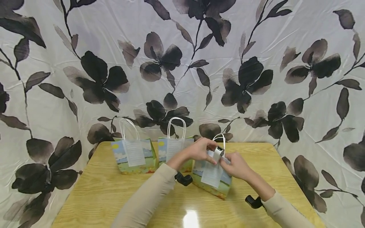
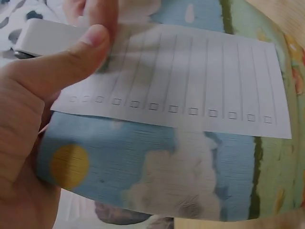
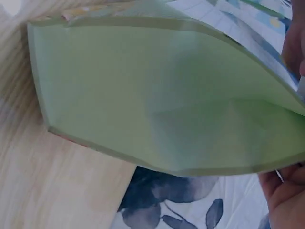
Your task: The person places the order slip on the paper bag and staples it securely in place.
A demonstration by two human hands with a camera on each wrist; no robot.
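A small white stapler (image 1: 218, 152) with a dark end stands over the top edge of the right-hand gift bag (image 1: 215, 187). My left hand (image 1: 199, 149) holds the stapler, thumb in front on a lined sheet with checkboxes (image 2: 190, 86) and fingers behind. The sheet lies on the bag's front, over painted sky and a yellow sun. My right hand (image 1: 236, 164) pinches the bag's top near the stapler. In the right wrist view the bag's green side panel (image 3: 105, 86) shows, and the stapler is mostly out of sight.
Two similar gift bags, one at the left (image 1: 148, 153) and one in the middle (image 1: 162, 155), stand upright on the wooden table (image 1: 94, 190) with sheets on their fronts and white handles up. A floral cloth (image 1: 114, 31) hangs behind the table's back edge.
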